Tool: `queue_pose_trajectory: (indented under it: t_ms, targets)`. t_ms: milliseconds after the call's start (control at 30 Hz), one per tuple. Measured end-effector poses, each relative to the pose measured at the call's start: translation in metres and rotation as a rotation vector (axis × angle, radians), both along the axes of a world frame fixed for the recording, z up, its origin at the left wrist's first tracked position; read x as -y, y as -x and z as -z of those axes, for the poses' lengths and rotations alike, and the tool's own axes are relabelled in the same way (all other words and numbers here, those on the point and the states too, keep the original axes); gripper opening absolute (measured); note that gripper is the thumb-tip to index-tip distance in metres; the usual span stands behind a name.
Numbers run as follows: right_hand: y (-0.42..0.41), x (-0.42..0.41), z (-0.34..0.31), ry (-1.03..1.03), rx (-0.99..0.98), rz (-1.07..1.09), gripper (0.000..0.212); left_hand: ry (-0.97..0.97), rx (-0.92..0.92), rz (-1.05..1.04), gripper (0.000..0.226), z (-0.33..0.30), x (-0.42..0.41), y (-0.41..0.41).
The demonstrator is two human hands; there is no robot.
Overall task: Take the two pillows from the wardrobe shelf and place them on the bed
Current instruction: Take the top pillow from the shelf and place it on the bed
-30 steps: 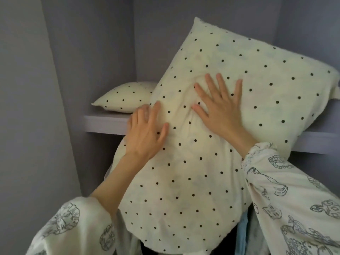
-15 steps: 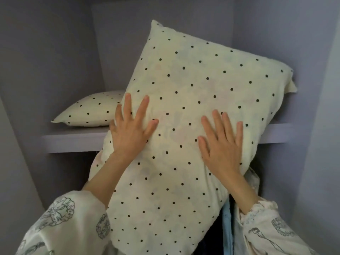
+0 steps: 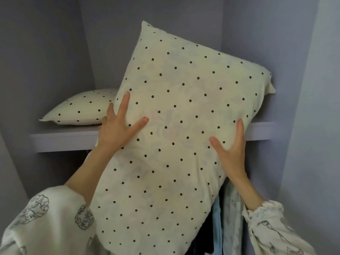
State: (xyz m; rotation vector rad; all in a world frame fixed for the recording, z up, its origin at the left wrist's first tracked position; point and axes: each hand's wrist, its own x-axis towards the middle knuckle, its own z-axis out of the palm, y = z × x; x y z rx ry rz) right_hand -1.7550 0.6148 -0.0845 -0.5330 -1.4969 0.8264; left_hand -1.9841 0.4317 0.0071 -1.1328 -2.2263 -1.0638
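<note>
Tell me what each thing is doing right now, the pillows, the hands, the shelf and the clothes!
Big cream pillow with black dots: tilted, half off the shelf, gripped at both sides.
Small cream dotted pillow: lying flat on the shelf, untouched.
Left hand: clasping the big pillow's left edge.
Right hand: clasping its right edge.
Grey wardrobe shelf: holding the small pillow.
Pale blue clothes: hanging below the shelf.

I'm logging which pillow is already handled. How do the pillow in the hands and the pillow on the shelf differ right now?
The held pillow is tilted steeply, its lower end hanging below the shelf; the shelf pillow lies flat at the left of it. The held pillow is gripped at its sides by the left hand and right hand; the shelf pillow is untouched. The held pillow hides the shelf pillow's right end. Both are cream with black dots.
</note>
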Motion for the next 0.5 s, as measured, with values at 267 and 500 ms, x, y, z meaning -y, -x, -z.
queue_pose_trajectory:
  t_ms: [267,500]
  targets:
    - [-0.024,0.018,0.001,0.039,0.059,-0.064,0.091,-0.054,0.418,0.285,0.089,0.020,0.046,-0.029]
    - [-0.074,0.053,0.030,0.054,0.206,-0.100,0.091,-0.164,0.488,0.275,0.087,0.081,0.082,-0.071]
